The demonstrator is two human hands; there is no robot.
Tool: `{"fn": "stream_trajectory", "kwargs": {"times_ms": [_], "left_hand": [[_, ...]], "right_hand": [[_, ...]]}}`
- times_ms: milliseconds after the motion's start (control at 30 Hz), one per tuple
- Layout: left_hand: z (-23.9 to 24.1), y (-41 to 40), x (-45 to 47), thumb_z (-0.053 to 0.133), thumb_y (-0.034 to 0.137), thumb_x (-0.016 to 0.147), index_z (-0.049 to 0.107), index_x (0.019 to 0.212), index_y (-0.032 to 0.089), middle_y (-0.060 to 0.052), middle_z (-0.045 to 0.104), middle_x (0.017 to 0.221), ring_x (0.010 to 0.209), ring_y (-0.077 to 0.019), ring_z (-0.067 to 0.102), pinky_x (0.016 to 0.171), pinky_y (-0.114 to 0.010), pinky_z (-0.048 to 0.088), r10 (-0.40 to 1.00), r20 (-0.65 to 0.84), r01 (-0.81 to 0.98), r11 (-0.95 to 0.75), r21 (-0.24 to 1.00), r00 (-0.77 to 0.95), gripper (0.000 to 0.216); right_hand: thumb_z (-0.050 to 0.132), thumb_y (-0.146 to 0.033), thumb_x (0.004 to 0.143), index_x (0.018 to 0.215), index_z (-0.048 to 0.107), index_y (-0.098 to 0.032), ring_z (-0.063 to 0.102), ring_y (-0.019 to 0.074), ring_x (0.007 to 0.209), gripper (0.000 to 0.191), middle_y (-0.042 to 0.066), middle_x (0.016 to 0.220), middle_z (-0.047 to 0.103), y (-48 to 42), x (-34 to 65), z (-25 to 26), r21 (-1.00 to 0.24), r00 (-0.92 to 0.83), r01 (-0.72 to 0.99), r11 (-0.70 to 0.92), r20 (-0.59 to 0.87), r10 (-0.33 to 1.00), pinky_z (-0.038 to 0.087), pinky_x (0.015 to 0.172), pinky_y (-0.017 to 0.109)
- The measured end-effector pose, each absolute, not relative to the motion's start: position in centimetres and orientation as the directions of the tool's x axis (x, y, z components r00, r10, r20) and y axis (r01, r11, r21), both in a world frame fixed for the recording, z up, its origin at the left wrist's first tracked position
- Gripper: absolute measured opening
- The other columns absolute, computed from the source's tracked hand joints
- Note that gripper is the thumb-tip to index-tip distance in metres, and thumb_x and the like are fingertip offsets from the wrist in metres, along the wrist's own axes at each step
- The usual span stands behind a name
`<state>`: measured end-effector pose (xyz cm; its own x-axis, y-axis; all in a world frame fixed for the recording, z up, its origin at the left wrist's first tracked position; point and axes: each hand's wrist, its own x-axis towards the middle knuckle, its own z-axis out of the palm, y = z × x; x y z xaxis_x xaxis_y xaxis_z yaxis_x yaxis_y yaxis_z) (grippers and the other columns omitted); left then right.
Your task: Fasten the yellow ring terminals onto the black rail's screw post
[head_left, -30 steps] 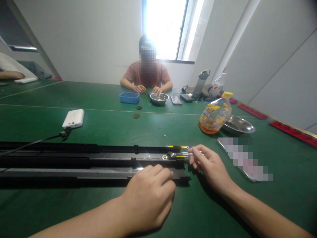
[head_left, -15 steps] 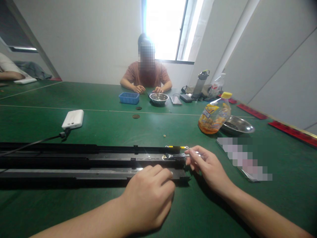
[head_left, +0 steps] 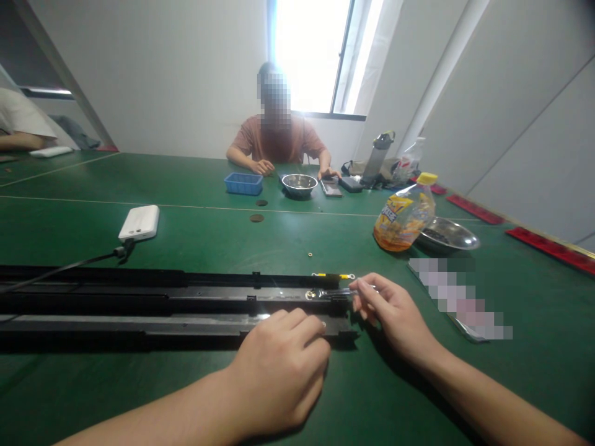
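Observation:
Several long black channel rails (head_left: 209, 338) lie side by side across the table. My left hand (head_left: 283, 365) is closed over the nearest rail by its right end, with the fingertips hidden. At the rails' right end, my right hand (head_left: 383, 303) pinches a slim shiny wrench (head_left: 341, 293). The wrench lies along the middle rail, its far end close to a small brass-coloured nut (head_left: 310, 295); whether it touches the nut I cannot tell. A yellow wire with ring terminals (head_left: 332, 276) rests along the back rail. Behind that sits a loose brass nut (head_left: 310, 254).
A white power bank (head_left: 139, 223) with a black cable stands back left. Farther off are a blue tray (head_left: 243, 184), a steel bowl (head_left: 300, 186) and a seated person. At right stand a drink bottle (head_left: 404, 217), another steel bowl (head_left: 450, 235) and a blurred flat packet (head_left: 458, 300).
The wrench's far end has drawn slightly right, off the brass nut. My left hand stays in place. Across the table, the person's hand has moved to the phone beside the bowl.

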<state>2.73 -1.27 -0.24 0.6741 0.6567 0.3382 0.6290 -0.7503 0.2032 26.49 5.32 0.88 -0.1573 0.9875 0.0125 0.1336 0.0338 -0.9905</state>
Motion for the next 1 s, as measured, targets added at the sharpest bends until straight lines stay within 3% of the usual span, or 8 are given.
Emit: {"fn": "stream_trajectory", "kwargs": {"times_ms": [467, 800, 1000], "left_hand": [[-0.15, -1.34, 2.8, 0.058, 0.024, 0.096, 0.064, 0.099, 0.021, -0.007, 0.067, 0.111, 0.091, -0.0256, 0.057, 0.075, -0.042, 0.049, 0.659, 0.343, 0.634, -0.747, 0.199, 0.669, 0.007], [-0.16, -1.33, 2.72, 0.058, 0.025, 0.097, 0.064, 0.098, 0.021, -0.007, 0.068, 0.112, 0.092, -0.0259, 0.057, 0.075, -0.043, 0.049, 0.66, 0.331, 0.634, -0.747, 0.199, 0.674, 0.007], [-0.1, -1.31, 2.75, 0.058, 0.026, 0.097, 0.065, 0.1, 0.021, -0.006, 0.068, 0.112, 0.092, -0.0259, 0.057, 0.075, -0.044, 0.05, 0.658, 0.338, 0.631, -0.749, 0.201, 0.673, 0.008]], "right_hand": [[0.073, -0.063, 0.093, 0.087, 0.07, -0.018, 0.047, 0.0123, 0.053, 0.045, 0.0, 0.066, 0.065, 5.57, 26.8, 0.53, -0.987, -0.103, 0.154, 0.051, 0.036, 0.994, 0.034, 0.05, 0.026], [0.072, -0.064, 0.094, 0.088, 0.071, -0.019, 0.05, 0.0126, 0.056, 0.046, 0.0, 0.069, 0.066, 5.25, 26.31, 1.14, -0.983, -0.177, 0.177, 0.058, 0.026, 0.984, 0.036, 0.052, 0.026], [0.071, -0.067, 0.093, 0.088, 0.07, -0.019, 0.049, 0.0131, 0.053, 0.048, 0.001, 0.067, 0.066, 5.44, 26.52, 0.88, -0.973, -0.099, 0.217, 0.075, 0.055, 0.994, 0.036, 0.05, 0.027]]}}
